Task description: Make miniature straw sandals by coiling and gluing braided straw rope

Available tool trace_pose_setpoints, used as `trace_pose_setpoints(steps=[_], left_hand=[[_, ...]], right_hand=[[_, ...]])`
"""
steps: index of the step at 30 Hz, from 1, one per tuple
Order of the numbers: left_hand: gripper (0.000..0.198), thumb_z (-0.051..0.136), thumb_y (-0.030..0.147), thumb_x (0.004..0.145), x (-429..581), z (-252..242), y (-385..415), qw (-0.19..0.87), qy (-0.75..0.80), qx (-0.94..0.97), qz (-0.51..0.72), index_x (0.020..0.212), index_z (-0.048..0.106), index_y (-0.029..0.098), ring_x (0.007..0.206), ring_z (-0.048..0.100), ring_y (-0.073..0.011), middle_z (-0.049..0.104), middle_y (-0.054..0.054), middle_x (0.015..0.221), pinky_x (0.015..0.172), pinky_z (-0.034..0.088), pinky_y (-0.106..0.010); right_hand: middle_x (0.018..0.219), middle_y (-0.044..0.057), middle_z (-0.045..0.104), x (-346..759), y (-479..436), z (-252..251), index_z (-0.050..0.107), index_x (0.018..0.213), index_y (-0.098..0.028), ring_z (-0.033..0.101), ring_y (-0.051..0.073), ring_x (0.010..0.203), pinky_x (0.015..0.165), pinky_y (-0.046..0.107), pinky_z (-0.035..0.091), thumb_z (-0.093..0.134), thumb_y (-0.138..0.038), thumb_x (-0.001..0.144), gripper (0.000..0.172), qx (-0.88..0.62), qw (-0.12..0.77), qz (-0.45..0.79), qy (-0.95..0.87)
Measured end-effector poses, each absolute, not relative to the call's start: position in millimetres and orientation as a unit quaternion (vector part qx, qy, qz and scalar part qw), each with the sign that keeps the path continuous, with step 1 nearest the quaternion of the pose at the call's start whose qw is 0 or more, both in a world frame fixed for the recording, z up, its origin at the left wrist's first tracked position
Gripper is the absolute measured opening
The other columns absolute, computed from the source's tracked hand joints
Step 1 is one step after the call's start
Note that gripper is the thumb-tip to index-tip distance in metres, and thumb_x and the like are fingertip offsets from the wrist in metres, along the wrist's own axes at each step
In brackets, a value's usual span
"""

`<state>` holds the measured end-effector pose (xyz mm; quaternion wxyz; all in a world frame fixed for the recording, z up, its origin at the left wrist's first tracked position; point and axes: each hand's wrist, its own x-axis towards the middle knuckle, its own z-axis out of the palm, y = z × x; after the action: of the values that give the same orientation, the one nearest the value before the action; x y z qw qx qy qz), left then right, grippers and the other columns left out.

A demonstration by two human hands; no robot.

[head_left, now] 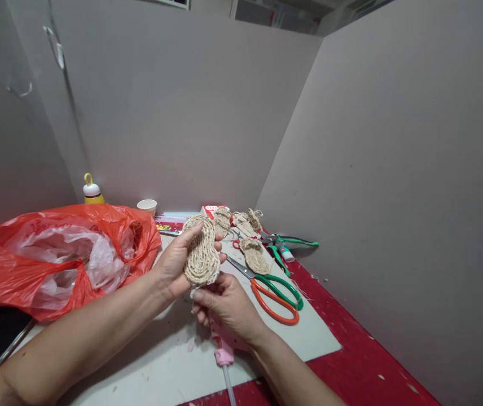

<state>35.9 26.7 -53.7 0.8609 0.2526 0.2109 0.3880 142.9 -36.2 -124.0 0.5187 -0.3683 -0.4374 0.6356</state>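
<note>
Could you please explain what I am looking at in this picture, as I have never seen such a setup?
There is no machine here: a person works with two bare hands, and the single picture comes from a camera worn on the head, looking forward and down. The left hand holds up a woven sole of pale rope. The right hand is curled just below it, fingertips at its lower edge; a pink tool with a cord shows beneath, though I cannot tell if it is gripped. On the white mat lie scissors with green and orange handles and more woven pieces. A red plastic bag sits to the left.
</note>
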Motion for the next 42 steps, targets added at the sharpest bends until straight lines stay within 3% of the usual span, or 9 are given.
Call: trace_pose_setpoints(steps=[3, 6, 11, 15, 21, 35, 40, 42], left_hand=[[0.023, 0.047, 0.024, 0.091, 34, -48, 27, 0.849, 0.193, 0.253, 0.423, 0.094, 0.063, 0.008, 0.055, 0.067, -0.0147, 0.071, -0.01, 0.072, 0.057, 0.059, -0.027], [0.029, 0.045, 0.028, 0.092, 29, -38, 28, 0.84, 0.191, 0.257, 0.437, 0.102, 0.062, 0.007, 0.055, 0.067, -0.0163, 0.07, -0.011, 0.072, 0.056, 0.059, -0.029], [0.034, 0.041, 0.03, 0.093, 23, -29, 29, 0.844, 0.172, 0.251, 0.441, 0.108, 0.061, 0.007, 0.054, 0.067, -0.0164, 0.069, -0.01, 0.072, 0.054, 0.058, -0.029], [0.032, 0.043, 0.03, 0.092, 26, -40, 28, 0.851, 0.173, 0.242, 0.433, 0.102, 0.063, 0.008, 0.056, 0.068, -0.0173, 0.071, -0.011, 0.073, 0.057, 0.059, -0.03], [0.037, 0.042, 0.034, 0.092, 36, -57, 23, 0.872, 0.199, 0.242, 0.375, 0.092, 0.065, 0.006, 0.052, 0.067, -0.0184, 0.07, -0.012, 0.064, 0.055, 0.057, -0.029], [0.037, 0.04, 0.037, 0.092, 34, -49, 5, 0.869, 0.184, 0.243, 0.39, 0.087, 0.063, 0.008, 0.052, 0.067, -0.0173, 0.069, -0.011, 0.066, 0.052, 0.058, -0.028], [0.033, 0.04, 0.034, 0.093, 27, -34, 6, 0.833, 0.16, 0.256, 0.463, 0.095, 0.062, 0.009, 0.056, 0.067, -0.0165, 0.07, -0.011, 0.073, 0.055, 0.059, -0.03], [0.037, 0.039, 0.037, 0.093, 23, -30, 14, 0.824, 0.155, 0.274, 0.472, 0.1, 0.062, 0.009, 0.058, 0.068, -0.0177, 0.071, -0.011, 0.073, 0.057, 0.059, -0.032]], right_hand=[[0.05, -0.004, 0.063, 145, -40, -117, 0.066, 0.069, -0.014, 0.055, 0.007, 0.039, 0.036, 0.014, 0.041, 0.086, -0.025, 0.057, 0.026, -0.39, 0.465, 0.641, -0.47], [0.05, -0.001, 0.065, 154, -41, -111, 0.068, 0.068, -0.013, 0.054, 0.009, 0.035, 0.032, 0.016, 0.038, 0.084, -0.03, 0.061, 0.025, -0.412, 0.436, 0.632, -0.491], [0.047, -0.002, 0.061, 163, -37, -108, 0.061, 0.06, -0.016, 0.048, 0.005, 0.035, 0.035, 0.015, 0.035, 0.068, -0.048, 0.078, 0.037, -0.421, 0.56, 0.529, -0.479], [0.048, -0.003, 0.06, 156, -44, -107, 0.059, 0.06, -0.018, 0.047, 0.005, 0.036, 0.037, 0.016, 0.035, 0.07, -0.05, 0.076, 0.038, -0.406, 0.621, 0.482, -0.466], [0.047, -0.002, 0.061, 150, -45, -113, 0.06, 0.058, -0.017, 0.048, 0.007, 0.034, 0.035, 0.018, 0.036, 0.076, -0.048, 0.071, 0.037, -0.385, 0.627, 0.494, -0.463], [0.04, -0.002, 0.055, 144, -39, -139, 0.06, 0.053, -0.017, 0.04, 0.007, 0.029, 0.031, 0.02, 0.031, 0.073, -0.061, 0.064, 0.048, -0.355, 0.632, 0.504, -0.47], [0.041, 0.0, 0.059, 136, -42, -135, 0.065, 0.052, -0.014, 0.045, 0.007, 0.032, 0.034, 0.019, 0.034, 0.089, -0.037, 0.05, 0.034, -0.351, 0.571, 0.53, -0.519], [0.043, 0.001, 0.06, 136, -44, -133, 0.066, 0.054, -0.013, 0.046, 0.008, 0.034, 0.034, 0.018, 0.034, 0.089, -0.035, 0.05, 0.032, -0.354, 0.571, 0.521, -0.527]])
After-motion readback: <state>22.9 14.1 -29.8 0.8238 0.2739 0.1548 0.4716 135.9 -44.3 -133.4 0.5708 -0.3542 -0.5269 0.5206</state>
